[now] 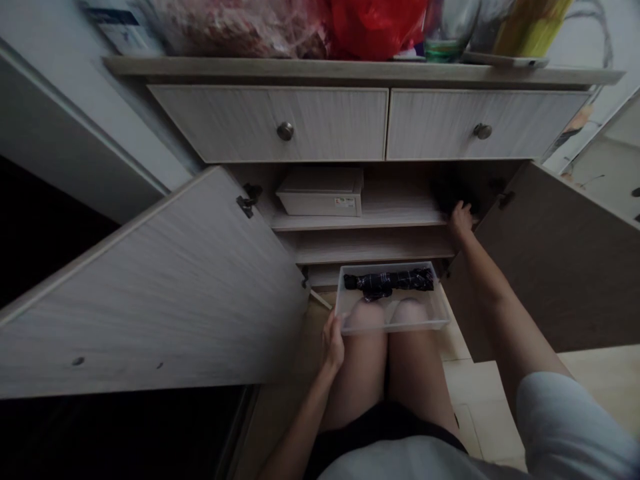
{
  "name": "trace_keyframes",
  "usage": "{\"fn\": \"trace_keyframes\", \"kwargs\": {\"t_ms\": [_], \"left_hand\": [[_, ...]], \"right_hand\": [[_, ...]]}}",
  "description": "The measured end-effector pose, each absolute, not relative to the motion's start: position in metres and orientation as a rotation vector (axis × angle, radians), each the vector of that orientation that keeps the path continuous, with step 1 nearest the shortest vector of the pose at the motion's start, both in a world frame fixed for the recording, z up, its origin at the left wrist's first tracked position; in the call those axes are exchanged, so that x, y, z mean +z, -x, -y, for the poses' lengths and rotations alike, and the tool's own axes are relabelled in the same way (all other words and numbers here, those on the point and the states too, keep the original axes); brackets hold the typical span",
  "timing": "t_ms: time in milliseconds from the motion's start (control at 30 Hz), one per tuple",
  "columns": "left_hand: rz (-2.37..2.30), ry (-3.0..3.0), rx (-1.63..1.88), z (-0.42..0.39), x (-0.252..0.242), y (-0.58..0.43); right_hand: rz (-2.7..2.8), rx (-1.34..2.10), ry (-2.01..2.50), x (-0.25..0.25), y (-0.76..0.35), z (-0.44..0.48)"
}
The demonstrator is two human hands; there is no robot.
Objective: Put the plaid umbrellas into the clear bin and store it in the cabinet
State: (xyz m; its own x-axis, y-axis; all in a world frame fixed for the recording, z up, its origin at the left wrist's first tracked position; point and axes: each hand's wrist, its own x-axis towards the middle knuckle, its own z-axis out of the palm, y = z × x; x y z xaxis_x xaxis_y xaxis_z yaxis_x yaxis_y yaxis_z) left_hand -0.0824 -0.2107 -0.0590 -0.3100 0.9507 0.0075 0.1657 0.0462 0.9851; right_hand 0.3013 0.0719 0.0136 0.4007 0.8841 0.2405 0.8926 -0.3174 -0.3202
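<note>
A clear plastic tray (345, 313) rests on my knees in front of an open cabinet. A folded black umbrella (390, 282) lies along its far side. My left hand (333, 343) grips the tray's near left corner, fingers curled round the rim. My right hand (461, 220) reaches onto the cabinet's upper shelf (370, 219) at its right end and touches a dark, indistinct object (450, 190) there. Its fingers are partly hidden in shadow.
Both cabinet doors stand open, the left door (150, 287) wide and the right door (560, 260) beside my arm. A white box (321, 193) sits on the upper shelf. Two shut drawers with round knobs (285, 131) are above. Bags and bottles crowd the cabinet top.
</note>
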Motion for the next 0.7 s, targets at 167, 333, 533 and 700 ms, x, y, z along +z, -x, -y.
{"fn": "trace_keyframes", "kwargs": {"t_ms": [167, 333, 533, 700], "left_hand": [[-1.590, -1.159, 1.363, 0.212, -0.060, 0.082], [-1.563, -1.161, 1.337, 0.212, -0.060, 0.082], [-1.545, -1.140, 1.364, 0.211, -0.068, 0.082], [-1.555, -1.105, 1.368, 0.212, -0.070, 0.082]], "right_hand": [[1.360, 0.080, 1.958, 0.014, -0.307, -0.054], [1.602, 0.368, 1.377, 0.023, -0.310, 0.011], [2.031, 0.720, 1.103, 0.046, -0.280, 0.115], [2.353, 0.764, 0.951, 0.044, -0.252, 0.143]]}}
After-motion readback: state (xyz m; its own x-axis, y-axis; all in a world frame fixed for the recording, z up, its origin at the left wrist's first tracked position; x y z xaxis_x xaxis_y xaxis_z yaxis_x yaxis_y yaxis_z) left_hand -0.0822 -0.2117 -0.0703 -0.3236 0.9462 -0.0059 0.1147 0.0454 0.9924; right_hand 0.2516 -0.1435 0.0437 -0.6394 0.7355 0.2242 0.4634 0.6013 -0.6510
